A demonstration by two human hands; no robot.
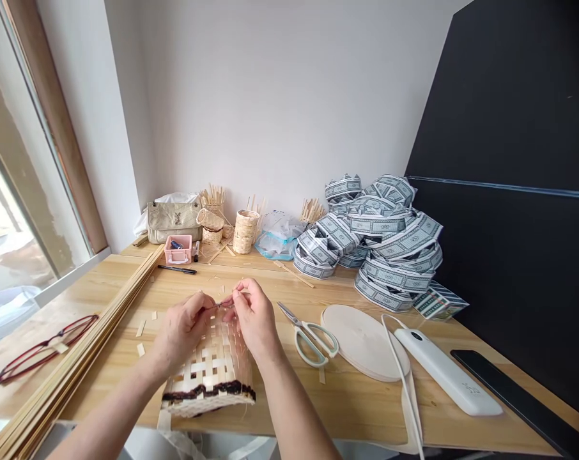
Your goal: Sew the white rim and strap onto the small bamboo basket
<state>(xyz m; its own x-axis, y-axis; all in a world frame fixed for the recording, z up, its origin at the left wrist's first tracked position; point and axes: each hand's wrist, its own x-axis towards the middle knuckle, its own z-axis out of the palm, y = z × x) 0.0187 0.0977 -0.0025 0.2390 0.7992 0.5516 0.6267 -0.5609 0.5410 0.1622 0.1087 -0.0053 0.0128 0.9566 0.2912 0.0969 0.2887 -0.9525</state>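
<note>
The left hand (181,329) is nearly closed, its thumb and forefinger pinching a thin strand (218,306) at the far edge of a woven bamboo basket (208,370). The right hand (254,318) is curled too, with its fingertips (234,299) meeting the strand just beside the left hand's. Whether they grip it or only touch it is too small to tell.

The basket sits on the wooden table (347,409) directly below the hands, on the person's side of them. Its longer side appears to run left to right, along a dark band (208,391) near its closest edge, while its flat strips run away from the person toward the fingers. Neither hand is clearly nearer: the basket lies between the wrists, with the left hand over its far left corner and the right hand over its far right corner.

To the right lie scissors (308,335) with pale handles, a round pale board (363,342), and a white power bank (445,370) with its cord. To the left, a long bundle of bamboo strips (64,358) lies beside red glasses (47,348). Small scraps of strip (140,328) are scattered near the left hand.
</note>
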